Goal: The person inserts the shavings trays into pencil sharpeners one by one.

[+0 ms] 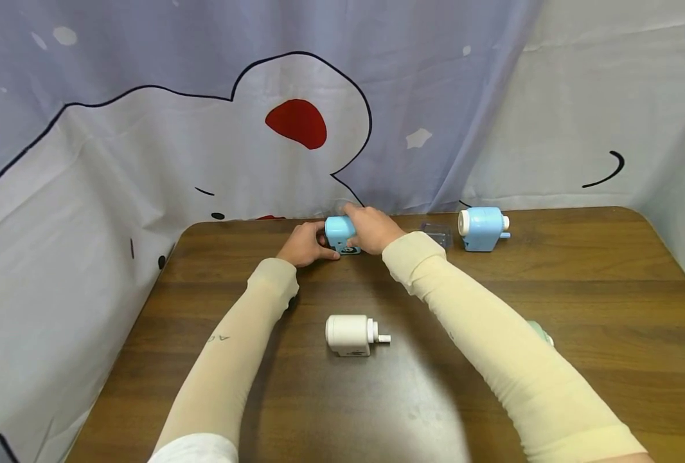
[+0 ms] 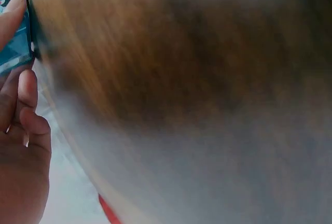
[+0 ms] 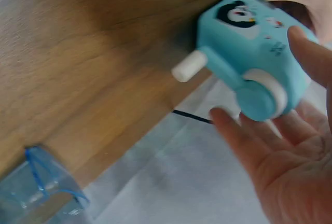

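Observation:
A light blue crank pencil sharpener (image 1: 340, 231) with a penguin print is at the back edge of the table, between both hands. My left hand (image 1: 306, 244) holds its left side, thumb low by the base; the left wrist view shows that thumb (image 2: 10, 19) lying over the printed face. The right hand (image 1: 373, 230) grips it from above and the right. In the right wrist view the right thumb (image 3: 311, 60) lies by the printed face of the sharpener (image 3: 254, 53), with the fingers around the crank end. Its white-tipped handle (image 3: 189, 66) sticks out.
A white sharpener (image 1: 348, 334) lies mid-table, crank to the right. Another blue sharpener (image 1: 482, 228) stands at the back right, beside a clear plastic bin (image 1: 437, 235). A green object (image 1: 541, 332) is partly hidden by the right sleeve. A printed curtain (image 1: 204, 154) hangs behind the table.

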The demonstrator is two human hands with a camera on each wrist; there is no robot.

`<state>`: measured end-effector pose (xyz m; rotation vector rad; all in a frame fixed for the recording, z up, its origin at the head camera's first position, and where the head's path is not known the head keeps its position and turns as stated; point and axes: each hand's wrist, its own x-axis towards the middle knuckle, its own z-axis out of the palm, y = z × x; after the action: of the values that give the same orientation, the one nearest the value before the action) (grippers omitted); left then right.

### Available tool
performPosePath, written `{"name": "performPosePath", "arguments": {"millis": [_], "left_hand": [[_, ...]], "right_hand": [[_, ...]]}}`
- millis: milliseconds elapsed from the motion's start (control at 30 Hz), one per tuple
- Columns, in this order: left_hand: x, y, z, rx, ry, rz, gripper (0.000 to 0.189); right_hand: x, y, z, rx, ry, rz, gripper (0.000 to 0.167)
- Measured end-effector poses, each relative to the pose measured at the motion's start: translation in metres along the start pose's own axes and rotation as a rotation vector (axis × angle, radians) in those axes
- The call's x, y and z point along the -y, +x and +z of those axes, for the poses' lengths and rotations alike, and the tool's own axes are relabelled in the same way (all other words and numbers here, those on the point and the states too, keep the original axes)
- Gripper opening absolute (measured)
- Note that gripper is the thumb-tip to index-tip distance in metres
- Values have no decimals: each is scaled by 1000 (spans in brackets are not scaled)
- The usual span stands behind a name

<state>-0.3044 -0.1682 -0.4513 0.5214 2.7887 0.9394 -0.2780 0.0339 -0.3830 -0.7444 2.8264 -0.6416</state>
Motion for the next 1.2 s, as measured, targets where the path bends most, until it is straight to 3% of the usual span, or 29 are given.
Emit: {"name": "performPosePath", "arguments": {"millis": [100, 167, 300, 500, 633, 733, 867, 1033, 1200], "left_hand": [[-1, 0, 0, 17, 9, 7, 50], [-4, -1, -5, 34, 18, 7, 63], [-18, -2, -27, 62, 60, 9, 95], [-63, -1, -66, 69, 167, 61, 99], [-103, 5, -73, 75, 277, 134, 92], [-130, 12, -64, 101, 359, 188, 88], [-161, 26, -41, 136, 459, 234, 85], [-188, 46, -9, 191, 546, 216, 87], [-200, 55, 20, 280, 575, 159, 90]], "right_hand": [[4, -2, -7, 37, -26, 2, 85], [8, -4, -16, 65, -56, -2, 90], [16, -8, -45, 141, -115, -38, 90], [22, -21, -96, 243, -197, -26, 83], [8, -34, -130, 262, -266, 23, 82], [-11, -47, -149, 271, -297, 61, 79], [-46, -65, -164, 259, -310, 79, 76], [-91, -83, -165, 248, -329, 100, 75], [-126, -99, -148, 239, -303, 121, 77]]}}
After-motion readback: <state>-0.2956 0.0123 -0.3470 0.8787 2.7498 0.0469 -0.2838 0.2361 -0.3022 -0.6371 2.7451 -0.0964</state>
